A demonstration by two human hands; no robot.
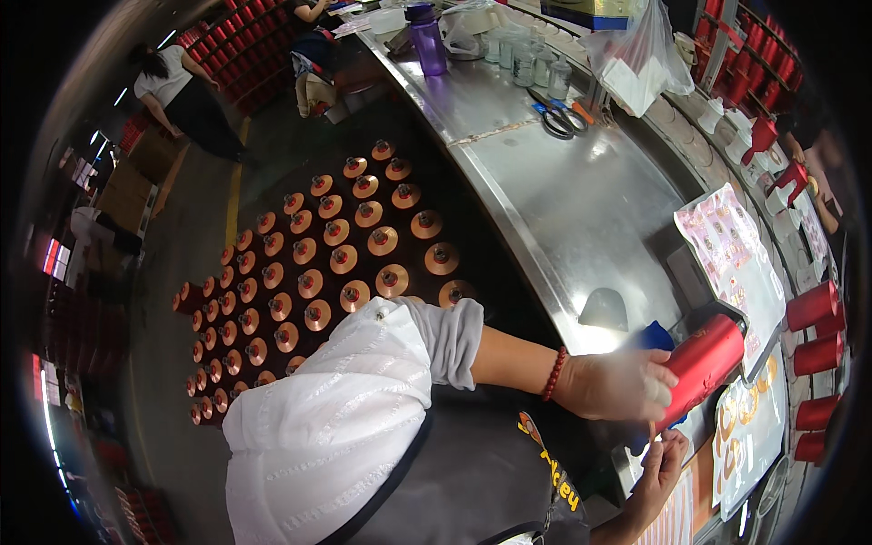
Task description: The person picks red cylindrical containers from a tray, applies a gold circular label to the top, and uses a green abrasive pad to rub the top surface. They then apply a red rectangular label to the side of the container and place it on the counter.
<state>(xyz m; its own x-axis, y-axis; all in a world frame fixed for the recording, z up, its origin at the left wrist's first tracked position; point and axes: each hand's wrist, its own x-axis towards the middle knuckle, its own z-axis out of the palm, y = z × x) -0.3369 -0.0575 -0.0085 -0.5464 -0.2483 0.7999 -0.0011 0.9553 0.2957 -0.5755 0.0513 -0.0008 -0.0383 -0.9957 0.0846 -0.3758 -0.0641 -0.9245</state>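
A shiny red cylinder (pixel 704 368) lies tilted over the bench at the right, with a dark rim at its far end. My left hand (pixel 613 386), wearing a red bead bracelet, is at the cylinder's near left end. Its fingers are smeared by motion, so their grip does not show. Just below that end is my right hand (pixel 665 463), its fingers curled and pressed together; what they hold, if anything, is hidden. A blue piece (pixel 656 337) shows beside the cylinder. Printed sheets (pixel 734 259) and a sheet with gold designs (pixel 747 431) lie around it.
Scissors (pixel 561 121), glass jars (pixel 536 65) and a purple bottle (pixel 427 41) stand along the metal bench (pixel 545 200). A curved conveyor carries red cylinders (pixel 815 354). Rows of copper-topped red pieces (pixel 313 282) fill the left side. Another person (pixel 186 95) is farther off.
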